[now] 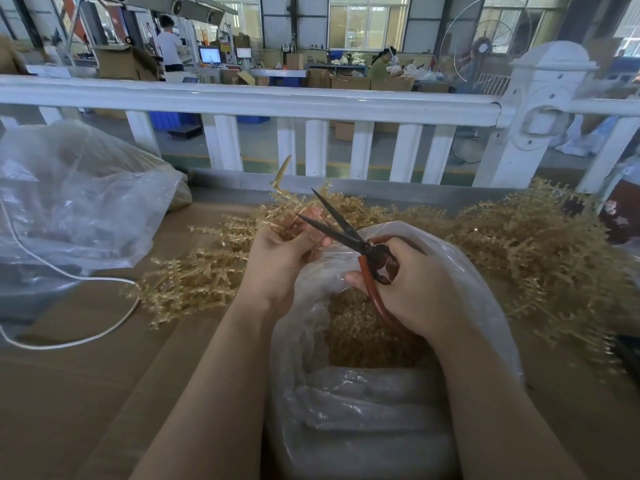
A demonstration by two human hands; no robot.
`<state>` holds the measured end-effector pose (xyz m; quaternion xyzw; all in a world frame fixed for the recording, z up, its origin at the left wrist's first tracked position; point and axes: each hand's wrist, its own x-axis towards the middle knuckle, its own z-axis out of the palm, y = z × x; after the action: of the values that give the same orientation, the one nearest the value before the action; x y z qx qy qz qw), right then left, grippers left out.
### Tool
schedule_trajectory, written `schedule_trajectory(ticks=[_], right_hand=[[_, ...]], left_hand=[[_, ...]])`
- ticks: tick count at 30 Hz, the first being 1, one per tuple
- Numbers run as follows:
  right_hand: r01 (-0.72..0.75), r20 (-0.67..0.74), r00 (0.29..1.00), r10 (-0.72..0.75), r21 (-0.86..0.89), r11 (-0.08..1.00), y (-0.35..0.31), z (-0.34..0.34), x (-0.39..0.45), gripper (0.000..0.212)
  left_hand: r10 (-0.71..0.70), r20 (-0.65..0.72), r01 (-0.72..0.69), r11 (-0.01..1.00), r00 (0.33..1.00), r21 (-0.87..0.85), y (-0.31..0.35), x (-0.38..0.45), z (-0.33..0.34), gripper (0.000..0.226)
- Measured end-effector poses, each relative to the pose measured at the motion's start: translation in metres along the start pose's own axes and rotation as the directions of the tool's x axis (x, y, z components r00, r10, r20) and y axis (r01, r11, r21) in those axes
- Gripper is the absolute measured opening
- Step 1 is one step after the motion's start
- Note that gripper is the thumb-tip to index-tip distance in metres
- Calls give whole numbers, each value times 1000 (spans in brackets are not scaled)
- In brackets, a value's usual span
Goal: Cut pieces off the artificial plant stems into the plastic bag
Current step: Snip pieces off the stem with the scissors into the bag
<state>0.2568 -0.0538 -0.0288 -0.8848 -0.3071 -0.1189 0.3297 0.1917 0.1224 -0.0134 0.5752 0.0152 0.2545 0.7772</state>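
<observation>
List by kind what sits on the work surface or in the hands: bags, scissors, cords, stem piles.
Plastic bags: 2, the open bag and the side bag
Scissors: 1, in the right hand
White cord: 1
Stem piles: 2, the left pile and the right pile
Total: 6

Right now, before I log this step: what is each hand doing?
Left hand: closed on a plant stem.
Right hand: closed on the scissors, blades open above the plastic bag.
</observation>
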Motion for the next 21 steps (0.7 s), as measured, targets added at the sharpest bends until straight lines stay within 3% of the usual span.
schedule_trajectory(ticks=[4,8,13,21], right_hand=[[22,-13,1000,-23,-20,1000,-1,-1,0,44],[35,-27,999,-36,-55,998,-2,-1,0,45],[40,-73,996,-46,-80,996,1,-1,-1,57],[44,-96,994,-52,-87,995,5,2,-1,54]], left_hand=[[3,0,-3,1000,1000,-13,1,-1,0,15],[11,-12,-11,1000,1000,11,1,0,0,3],[30,26,-30,1000,999,-3,1,1,0,6],[27,15,-27,999,1000,-39,1,0,1,17]])
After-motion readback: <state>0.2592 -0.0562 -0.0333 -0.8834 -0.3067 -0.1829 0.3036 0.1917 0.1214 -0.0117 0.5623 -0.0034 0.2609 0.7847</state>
